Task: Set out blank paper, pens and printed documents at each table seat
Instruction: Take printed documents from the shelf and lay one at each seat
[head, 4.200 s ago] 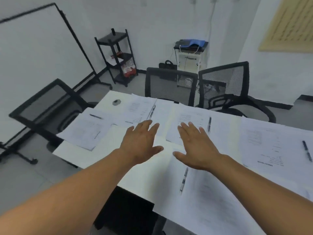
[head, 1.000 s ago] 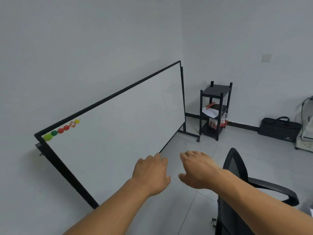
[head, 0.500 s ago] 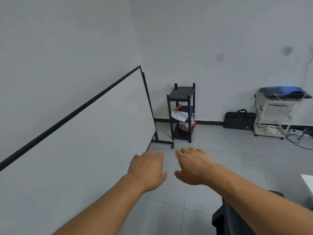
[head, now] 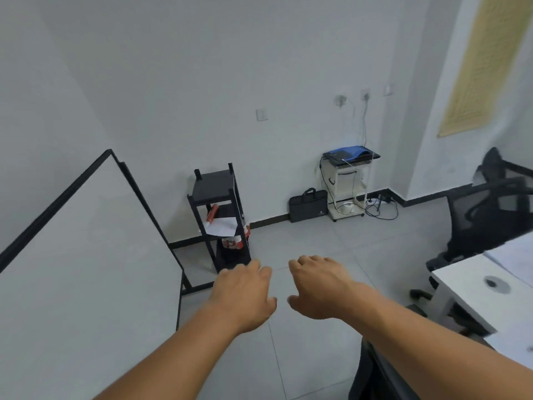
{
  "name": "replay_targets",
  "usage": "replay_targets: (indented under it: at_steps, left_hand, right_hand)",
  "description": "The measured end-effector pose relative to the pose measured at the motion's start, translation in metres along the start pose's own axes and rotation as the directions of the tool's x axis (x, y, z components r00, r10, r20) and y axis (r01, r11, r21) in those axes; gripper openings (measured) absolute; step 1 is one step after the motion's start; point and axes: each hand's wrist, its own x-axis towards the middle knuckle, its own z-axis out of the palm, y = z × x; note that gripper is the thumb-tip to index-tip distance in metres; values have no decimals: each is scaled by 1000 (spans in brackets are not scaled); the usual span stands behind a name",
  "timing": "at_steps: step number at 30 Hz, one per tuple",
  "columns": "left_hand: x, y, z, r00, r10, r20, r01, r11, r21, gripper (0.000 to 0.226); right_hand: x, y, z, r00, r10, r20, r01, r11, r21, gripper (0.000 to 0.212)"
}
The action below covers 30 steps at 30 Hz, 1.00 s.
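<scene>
Only a corner of the white table (head: 473,277) shows at the right, with a sheet of paper (head: 516,252) on it (pens out of sight), so progress is hard to judge, while the left hand (head: 245,295) and right hand (head: 320,287) hover empty over the floor, fingers loosely curled.

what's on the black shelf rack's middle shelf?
On the black shelf rack, the middle shelf holds a white sheet of paper and a red tube-like item. Anything beneath the paper is covered.
</scene>
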Motion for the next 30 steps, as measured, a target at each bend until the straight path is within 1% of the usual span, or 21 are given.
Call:
replay_targets:
  at_steps: [1, 2, 3, 7, 9, 13, 16, 19, 21, 23, 25, 27, 30]
  left_hand:
    - [6, 1, 2, 1000, 15, 7, -15, 1000, -3, 59]
    - [28, 1, 1, 998, 66, -7, -66, 998, -3, 59]
    - [37, 2, -1, 997, 80, -5, -80, 997, -9, 59]
    - [106, 10, -5, 980, 199, -27, -198, 980, 21, 60]
    - [144, 20, -8, 964, 267, -22, -265, 963, 51, 60]
    - [209, 34, -16, 934, 356, -18, -354, 932, 80, 56]
    - [253, 48, -26, 909, 416, -4, -413, 905, 101, 58]
    - [299, 69, -39, 876, 482, -32, -476, 873, 109, 59]
    - [321, 89, -47, 847, 530, -34, -523, 844, 118, 61]
    - [343, 114, -52, 799, 600, -45, -593, 797, 113, 60]
    - [365, 143, -54, 750, 661, -34, -653, 747, 124, 58]
    - [378, 164, -54, 717, 696, -41, -688, 715, 120, 56]
    - [407, 209, -44, 621, 784, -10, -778, 618, 116, 56]
  right_hand:
    - [2, 3, 0, 1000, 20, -4, -20, 1000, -2, 50]
    - [11, 14, -3, 998, 66, -13, -66, 998, 3, 49]
    - [13, 19, -4, 997, 81, -21, -81, 997, 6, 48]
    - [39, 61, -7, 976, 213, -41, -212, 977, 28, 47]
    - [54, 88, -4, 960, 274, -59, -272, 961, 52, 46]
    - [82, 133, -7, 925, 373, -65, -367, 926, 93, 47]
    - [96, 164, -15, 899, 434, -63, -424, 897, 125, 47]
    - [103, 197, -26, 861, 501, -82, -488, 862, 138, 48]
    - [99, 218, -30, 832, 550, -70, -535, 830, 158, 48]
    - [93, 242, -27, 788, 611, -74, -595, 788, 159, 48]
    - [84, 265, -21, 730, 681, -59, -662, 726, 185, 47]
    - [78, 277, -17, 695, 717, -39, -700, 689, 188, 46]
    - [70, 305, -2, 612, 791, 9, -779, 601, 181, 48]
